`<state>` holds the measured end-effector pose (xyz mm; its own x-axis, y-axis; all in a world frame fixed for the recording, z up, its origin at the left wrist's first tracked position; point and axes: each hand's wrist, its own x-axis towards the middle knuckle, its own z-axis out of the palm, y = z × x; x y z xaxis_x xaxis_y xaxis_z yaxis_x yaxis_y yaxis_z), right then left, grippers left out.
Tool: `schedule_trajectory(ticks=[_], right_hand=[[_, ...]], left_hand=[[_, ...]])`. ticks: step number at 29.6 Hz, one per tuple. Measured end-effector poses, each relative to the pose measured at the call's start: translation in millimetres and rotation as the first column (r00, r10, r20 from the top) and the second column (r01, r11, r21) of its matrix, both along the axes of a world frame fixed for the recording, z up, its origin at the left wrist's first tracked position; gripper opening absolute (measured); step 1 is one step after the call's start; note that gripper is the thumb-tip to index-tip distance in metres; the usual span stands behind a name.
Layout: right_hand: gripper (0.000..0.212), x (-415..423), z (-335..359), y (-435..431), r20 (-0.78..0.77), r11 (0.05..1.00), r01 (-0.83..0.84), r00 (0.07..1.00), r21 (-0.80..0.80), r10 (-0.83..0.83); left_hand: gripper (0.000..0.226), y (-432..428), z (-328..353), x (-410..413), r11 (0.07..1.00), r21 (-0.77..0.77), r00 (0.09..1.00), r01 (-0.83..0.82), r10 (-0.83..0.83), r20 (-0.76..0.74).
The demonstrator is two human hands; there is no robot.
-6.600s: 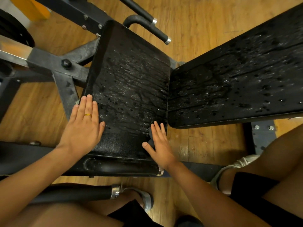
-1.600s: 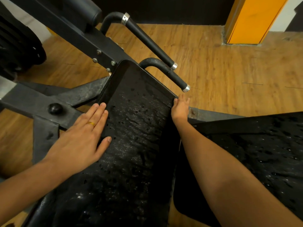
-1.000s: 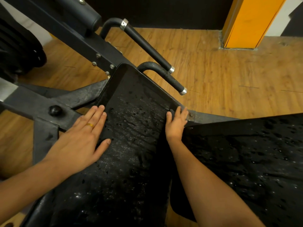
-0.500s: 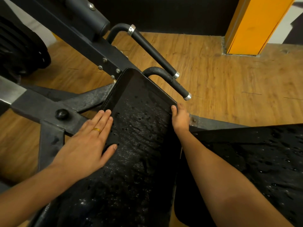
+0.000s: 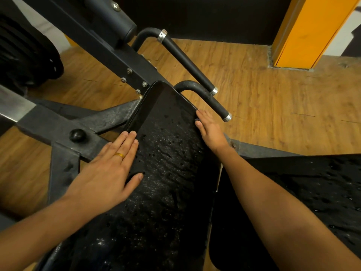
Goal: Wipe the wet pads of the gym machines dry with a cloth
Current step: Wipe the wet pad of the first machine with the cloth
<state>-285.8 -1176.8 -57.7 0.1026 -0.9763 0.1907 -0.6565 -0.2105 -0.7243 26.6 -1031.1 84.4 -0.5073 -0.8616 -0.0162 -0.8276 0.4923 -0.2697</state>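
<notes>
Wooden floor (image 5: 273, 98) of a warm brown colour fills the background, with an orange pillar (image 5: 304, 32) at 1 o'clock and a black wall behind it. At 10 o'clock stands a stack of black weight plates (image 5: 23, 55), and the dark steel frame (image 5: 93, 44) of the gym machine runs across from there toward the centre.

A long black pad (image 5: 166, 202) goes from 6 o'clock up to the centre, and its surface is covered with water drops and wet streaks. A second black pad (image 5: 322, 188), also wet with drops, lies at 4 o'clock, just beside the first one.

Two black handles come out behind the top of the long pad, the upper handle (image 5: 187, 61) at 12 o'clock and the lower handle (image 5: 211, 100) just under it.

The left hand (image 5: 105, 173) rests flat on the left edge of the long pad at 9 o'clock, fingers straight and close together, thumb spread out on the wet surface. It wears a gold ring (image 5: 119, 155).

The right hand (image 5: 210, 130) is at the right edge of the same pad, near its top corner, close to the lower handle but apart from it. Its fingers look stretched along the edge, holding nothing; whether they bend over the side I cannot tell well, because the edge is dark.
</notes>
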Motion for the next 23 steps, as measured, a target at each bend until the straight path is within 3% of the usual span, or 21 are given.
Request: schedule_trajectory(ticks=[4,6,12,16,23], right_hand=[[0.054,-25.5,4.8,-13.6,-0.274,0.970,-0.238,0.937,-0.041,0.218],[0.056,-41.1,-2.3,-11.1,-0.354,0.961,-0.276,0.900,-0.007,0.256],[0.055,-19.0,6.5,-9.9,-0.318,0.965,-0.229,0.931,-0.125,0.179],[0.054,9.1,36.2,-28.0,-0.307,0.928,-0.291,0.927,-0.234,0.214],[0.056,-16.4,11.0,-18.4,-0.318,0.931,-0.307,0.918,-0.197,0.235]], left_hand=[[0.082,-0.2,0.7,-0.8,1.000,-0.001,1.000,0.000,0.000,0.002],[0.082,0.1,0.2,-0.5,1.000,-0.003,1.000,0.001,-0.001,0.001],[0.083,-0.4,-1.1,0.2,1.000,-0.012,1.000,0.000,0.000,0.003],[0.083,-0.7,-3.2,0.8,1.000,-0.001,1.000,-0.003,0.003,0.009],[0.083,-0.4,-3.2,0.6,1.000,-0.010,1.000,0.002,-0.002,-0.016]])
